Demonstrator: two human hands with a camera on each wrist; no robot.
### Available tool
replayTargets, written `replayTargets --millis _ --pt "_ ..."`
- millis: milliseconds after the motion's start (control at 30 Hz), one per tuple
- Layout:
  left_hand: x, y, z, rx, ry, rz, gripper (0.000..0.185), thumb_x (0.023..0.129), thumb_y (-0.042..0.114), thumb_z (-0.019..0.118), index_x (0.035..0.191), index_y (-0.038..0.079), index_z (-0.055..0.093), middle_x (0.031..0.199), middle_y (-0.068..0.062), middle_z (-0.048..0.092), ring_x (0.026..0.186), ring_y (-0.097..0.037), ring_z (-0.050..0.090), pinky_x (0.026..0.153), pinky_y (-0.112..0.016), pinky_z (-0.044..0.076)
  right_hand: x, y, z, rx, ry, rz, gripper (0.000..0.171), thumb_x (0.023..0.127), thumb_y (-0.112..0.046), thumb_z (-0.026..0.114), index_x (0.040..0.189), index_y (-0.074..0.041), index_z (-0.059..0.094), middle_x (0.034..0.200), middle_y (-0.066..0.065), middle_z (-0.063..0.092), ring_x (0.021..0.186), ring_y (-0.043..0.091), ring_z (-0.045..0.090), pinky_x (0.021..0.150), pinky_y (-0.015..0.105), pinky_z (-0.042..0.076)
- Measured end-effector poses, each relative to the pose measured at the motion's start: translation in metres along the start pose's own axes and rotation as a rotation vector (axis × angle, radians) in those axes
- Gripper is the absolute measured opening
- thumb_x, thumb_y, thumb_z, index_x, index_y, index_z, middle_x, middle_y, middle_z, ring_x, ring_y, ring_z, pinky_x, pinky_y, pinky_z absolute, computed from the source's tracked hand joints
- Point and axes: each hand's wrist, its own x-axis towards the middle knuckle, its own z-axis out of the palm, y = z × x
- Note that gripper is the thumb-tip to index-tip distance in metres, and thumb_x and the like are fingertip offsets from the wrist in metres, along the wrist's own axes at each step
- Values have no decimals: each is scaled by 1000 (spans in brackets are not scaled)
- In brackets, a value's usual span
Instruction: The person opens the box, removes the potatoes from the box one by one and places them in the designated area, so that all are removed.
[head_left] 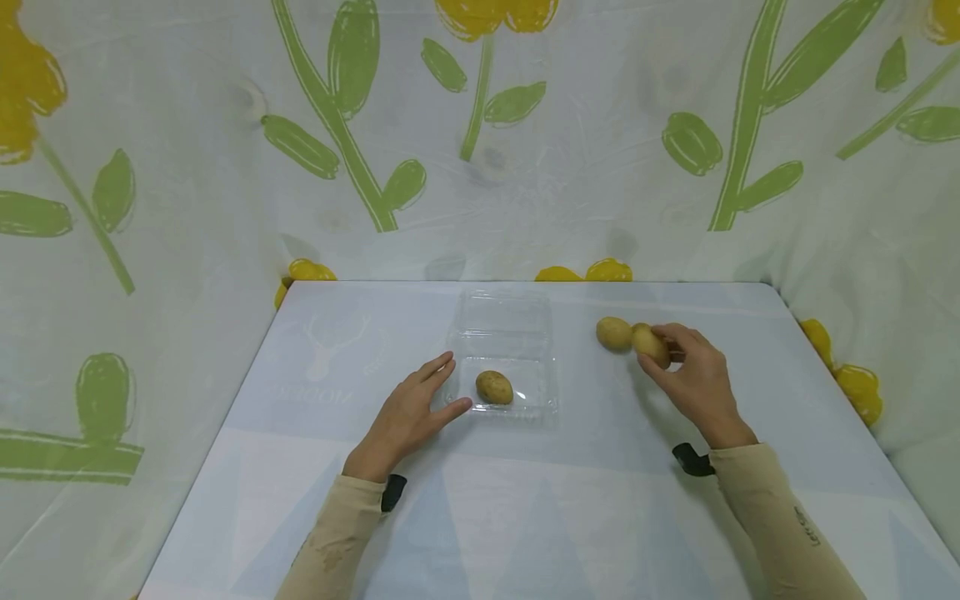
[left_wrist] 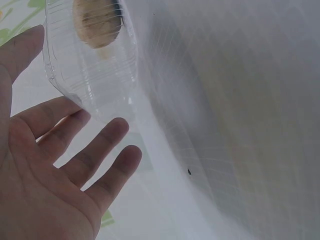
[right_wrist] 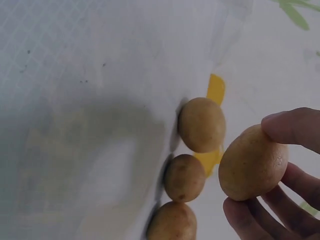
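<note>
An open clear plastic clamshell box [head_left: 551, 398] lies mid-table with one potato [head_left: 494, 387] in its tray. My left hand [head_left: 450, 385] lies flat with straight fingers against the box's left edge; in the left wrist view the fingers [left_wrist: 100, 150] spread under the clear box [left_wrist: 90, 85] and its potato [left_wrist: 97, 22]. My right hand [head_left: 660, 354] pinches a second potato [head_left: 650, 344] just above the table, beside a loose potato [head_left: 613, 332]. The right wrist view shows the held potato [right_wrist: 252, 162] between thumb and fingers [right_wrist: 292, 127], with three loose potatoes [right_wrist: 201, 124] in a row next to it.
The pale blue table [head_left: 525, 517] is walled on three sides by a white cloth with green and yellow flowers [head_left: 360, 125]. The box's clear lid [head_left: 502, 321] lies open toward the back.
</note>
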Motion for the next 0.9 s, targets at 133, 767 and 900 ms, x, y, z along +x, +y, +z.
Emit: replayTargets --millis 133,767,900 --pt "0 0 -1 4 6 3 79 95 58 63 153 7 45 162 2 37 146 -25 37 117 -46 34 -1 5 3 -20 -31 22 41 81 -1 84 118 4 67 116 18 67 94 35 69 76 22 57" --pt "0 0 1 2 10 4 79 96 58 62 153 7 44 162 2 36 147 -25 36 117 -46 35 -3 15 13 -56 -190 192 49 89 -11 79 131 5 61 121 23 60 102 40 65 83 53 57" --pt "0 0 1 -1 6 -2 80 96 59 62 153 7 44 162 2 36 147 -25 36 118 -46 34 -2 16 13 -59 -208 204 49 89 -10 79 132 5 61 120 24 59 100 42 65 82 54 57"
